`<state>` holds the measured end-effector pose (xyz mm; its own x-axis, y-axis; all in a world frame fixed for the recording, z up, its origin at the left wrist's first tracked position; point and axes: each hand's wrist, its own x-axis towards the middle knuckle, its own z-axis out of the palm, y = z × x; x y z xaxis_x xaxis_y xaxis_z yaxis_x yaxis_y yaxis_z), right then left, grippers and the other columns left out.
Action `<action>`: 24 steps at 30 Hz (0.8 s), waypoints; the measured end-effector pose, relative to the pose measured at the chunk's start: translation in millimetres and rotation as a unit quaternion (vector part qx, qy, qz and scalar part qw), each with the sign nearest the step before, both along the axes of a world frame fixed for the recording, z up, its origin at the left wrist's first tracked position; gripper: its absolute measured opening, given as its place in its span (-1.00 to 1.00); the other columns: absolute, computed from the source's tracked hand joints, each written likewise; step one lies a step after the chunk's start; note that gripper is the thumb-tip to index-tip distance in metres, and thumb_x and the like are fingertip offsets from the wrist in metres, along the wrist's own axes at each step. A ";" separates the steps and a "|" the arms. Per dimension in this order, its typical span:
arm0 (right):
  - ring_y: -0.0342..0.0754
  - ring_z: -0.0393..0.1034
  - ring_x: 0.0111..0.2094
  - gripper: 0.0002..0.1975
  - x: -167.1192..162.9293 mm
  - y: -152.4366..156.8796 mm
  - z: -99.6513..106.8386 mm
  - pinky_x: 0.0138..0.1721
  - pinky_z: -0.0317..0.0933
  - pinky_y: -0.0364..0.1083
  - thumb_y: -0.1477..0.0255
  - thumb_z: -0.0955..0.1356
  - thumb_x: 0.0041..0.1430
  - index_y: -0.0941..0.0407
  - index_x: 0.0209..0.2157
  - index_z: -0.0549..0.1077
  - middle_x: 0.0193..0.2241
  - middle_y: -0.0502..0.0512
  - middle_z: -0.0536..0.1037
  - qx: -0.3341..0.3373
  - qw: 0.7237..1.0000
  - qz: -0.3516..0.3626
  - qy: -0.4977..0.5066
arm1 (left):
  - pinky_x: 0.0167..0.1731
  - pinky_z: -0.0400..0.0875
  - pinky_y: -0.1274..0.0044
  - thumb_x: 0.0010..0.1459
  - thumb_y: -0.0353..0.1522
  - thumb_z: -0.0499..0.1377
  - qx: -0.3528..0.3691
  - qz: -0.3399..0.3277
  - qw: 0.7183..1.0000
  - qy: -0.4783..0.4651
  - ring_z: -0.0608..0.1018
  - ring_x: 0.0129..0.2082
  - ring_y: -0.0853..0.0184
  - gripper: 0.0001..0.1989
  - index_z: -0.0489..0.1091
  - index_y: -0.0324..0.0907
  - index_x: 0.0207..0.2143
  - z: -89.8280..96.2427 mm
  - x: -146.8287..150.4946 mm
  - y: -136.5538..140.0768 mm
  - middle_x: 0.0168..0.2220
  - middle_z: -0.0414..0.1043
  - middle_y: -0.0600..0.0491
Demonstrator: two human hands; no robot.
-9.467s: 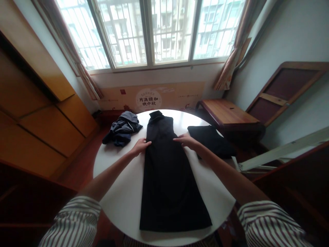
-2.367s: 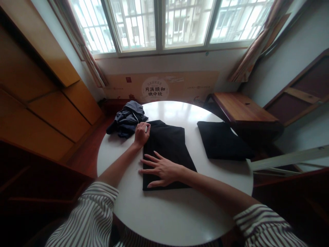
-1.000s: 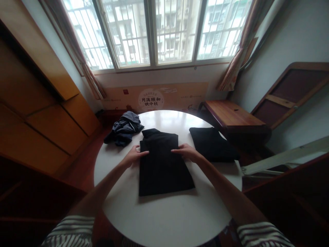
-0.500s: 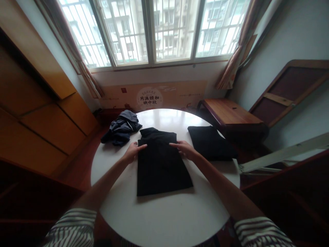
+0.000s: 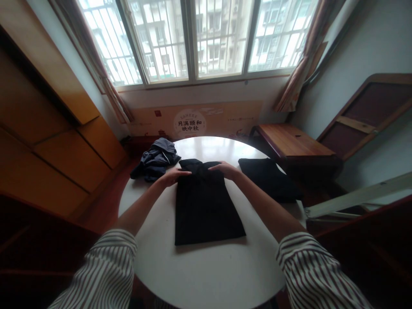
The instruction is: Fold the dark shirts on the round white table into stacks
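Viewed from my station through the head camera, the barred window point(image 5: 222, 43) spans the far side of the room, with curtains drawn back at its left and right ends. Along the left I see an orange-brown cabinet point(image 5: 48, 150). The round white table point(image 5: 209, 274) fills the near centre. Beyond it, below the window, a pale banner point(image 5: 234, 112) with printed characters runs along the wall. At far right, apart from the white table, is a low wooden table point(image 5: 294, 141).

The black garment point(image 5: 207, 210) lies at the middle of the round white table, its wide straight edge near me and its narrower, bunched end far. To its right, well apart, I note a folded black cloth point(image 5: 268, 180) at the table's right edge. To its left, a crumpled heap of dark clothing point(image 5: 156, 159) sits near the far left rim.

Two striped sleeves point(image 5: 109, 262) enter from the near left and near right. I see the left hand point(image 5: 174, 175) at the far left corner of the black garment and the right hand point(image 5: 227, 170) at the far right corner. Each thumb lies over the fabric, pointing inward; the other fingers, mostly hidden from me, close under the edge, so both grips are narrow, holding cloth.
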<state>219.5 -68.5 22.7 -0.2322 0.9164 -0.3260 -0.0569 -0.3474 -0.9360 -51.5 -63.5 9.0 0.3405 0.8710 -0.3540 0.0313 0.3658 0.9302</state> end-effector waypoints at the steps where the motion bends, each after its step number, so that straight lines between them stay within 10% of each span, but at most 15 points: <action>1: -0.10 0.51 -0.45 -0.82 -1.1 0.4 1.3 -0.38 0.44 -0.17 0.67 0.49 -0.11 0.21 -0.40 0.52 -0.50 0.05 0.60 0.006 1.000 0.005 0.000 | -0.23 0.56 0.51 -0.23 -0.40 0.51 0.009 -0.002 1.000 0.007 0.66 -0.28 0.21 -0.58 0.54 -0.32 -0.27 0.9 1.8 0.9 -0.25 0.61 -0.13; 9: -0.13 0.46 -0.50 -0.66 12.1 -11.7 12.3 -0.44 0.36 -0.19 0.62 0.49 -0.14 0.12 -0.26 0.46 -0.51 -0.07 0.55 0.102 0.994 -0.046 0.013 | -0.08 0.50 0.38 -0.26 -0.45 0.47 0.196 0.059 0.979 0.003 0.61 -0.16 0.19 -0.16 0.30 -0.15 0.14 1.5 -1.6 -11.5 -0.15 0.55 -0.01; 12: -0.04 0.53 -0.32 -0.67 30.5 -43.6 11.7 -0.26 0.40 -0.12 0.49 0.53 -0.13 0.11 -0.25 0.49 -0.36 0.00 0.61 0.216 0.976 0.013 -0.005 | -0.08 0.49 0.39 -0.10 -0.39 0.39 0.335 0.068 0.937 0.077 0.59 -0.13 0.17 -0.36 0.36 -0.14 0.09 -4.5 -16.4 -43.3 -0.14 0.54 -0.03; 18: 0.08 0.44 0.08 -0.78 62.7 -128.6 -4.8 0.22 0.17 0.14 0.45 0.37 0.21 0.05 -0.13 0.61 -0.04 0.17 0.60 0.403 0.863 0.273 -0.136 | -0.10 0.48 0.43 0.20 -0.47 0.12 0.513 -0.179 0.814 0.206 0.55 -0.13 0.26 -0.70 0.53 -0.05 -0.08 -18.3 -42.8 -128.3 -0.13 0.51 -0.07; 24: 0.02 0.35 0.17 -0.68 73.4 -152.1 -11.5 0.27 0.14 0.12 0.49 0.29 0.31 -0.02 0.02 0.55 0.08 0.09 0.52 0.442 0.830 0.282 -0.189 | -0.13 0.48 0.45 0.27 -0.45 0.09 0.552 -0.200 0.768 0.256 0.53 -0.14 0.28 -0.71 0.50 -0.07 -0.03 -11.6 -46.8 -148.8 -0.15 0.47 -0.11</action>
<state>292.9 -220.5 11.3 -0.7397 0.6170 0.2686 0.2377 0.6129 -0.7536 -98.3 -212.3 -2.5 0.7216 0.5980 0.3488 0.4004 -0.7716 0.4944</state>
